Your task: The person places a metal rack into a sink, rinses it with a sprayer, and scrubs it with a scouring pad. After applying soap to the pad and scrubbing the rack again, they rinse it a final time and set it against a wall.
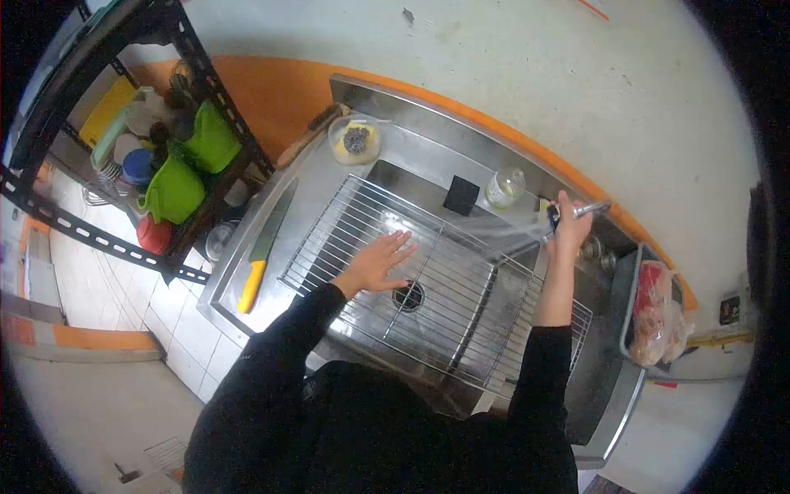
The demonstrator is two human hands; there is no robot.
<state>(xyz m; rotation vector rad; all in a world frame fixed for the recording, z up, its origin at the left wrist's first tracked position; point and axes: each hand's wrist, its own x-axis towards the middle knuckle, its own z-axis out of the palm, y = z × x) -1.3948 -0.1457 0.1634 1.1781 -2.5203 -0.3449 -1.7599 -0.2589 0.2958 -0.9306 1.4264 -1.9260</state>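
Note:
A large wire rack [421, 272] lies across the stainless steel sink [518, 288], with the drain [408, 296] showing beneath its bars. My left hand [380, 262] is spread flat over the rack's left half, fingers apart and holding nothing. At the sink's back right, my right hand [568, 229] grips a spray nozzle [586, 211]. Water fans out from it leftward over the rack. Behind the rack stand a black square pad [462, 196] and a clear jar [505, 188] with a little yellowish liquid.
A yellow-handled knife [267, 239] lies on the left drainboard. Behind it sits a plastic tub [355, 142] with a metal scourer. To the right, a grey tray [629, 329] holds plastic-wrapped items. A black shelf rack [210, 74] with green bins stands at left.

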